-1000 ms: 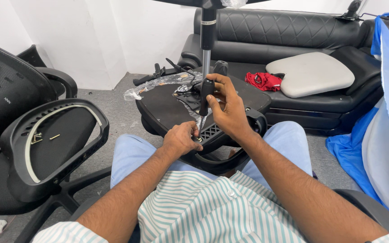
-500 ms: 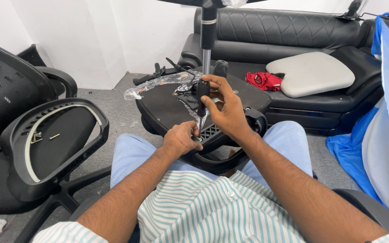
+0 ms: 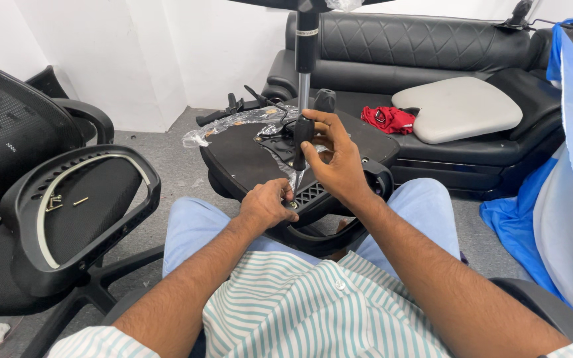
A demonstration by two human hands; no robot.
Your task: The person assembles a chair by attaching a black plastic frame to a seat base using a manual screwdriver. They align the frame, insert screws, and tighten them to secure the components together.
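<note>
Gripping the black screwdriver (image 3: 302, 142) by its handle, our right hand (image 3: 337, 159) is standing it upright, tip down on the chair seat base (image 3: 247, 159) lying across our lap. Our left hand (image 3: 266, 204) is pinching something small at the tip, perhaps a screw. We are judging the base stiff and bulky, best steadied by its rim.

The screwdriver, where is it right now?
In the head view, the screwdriver stands upright in the middle, held by the right hand, its tip down beside the left hand on the upturned black chair seat.
</note>
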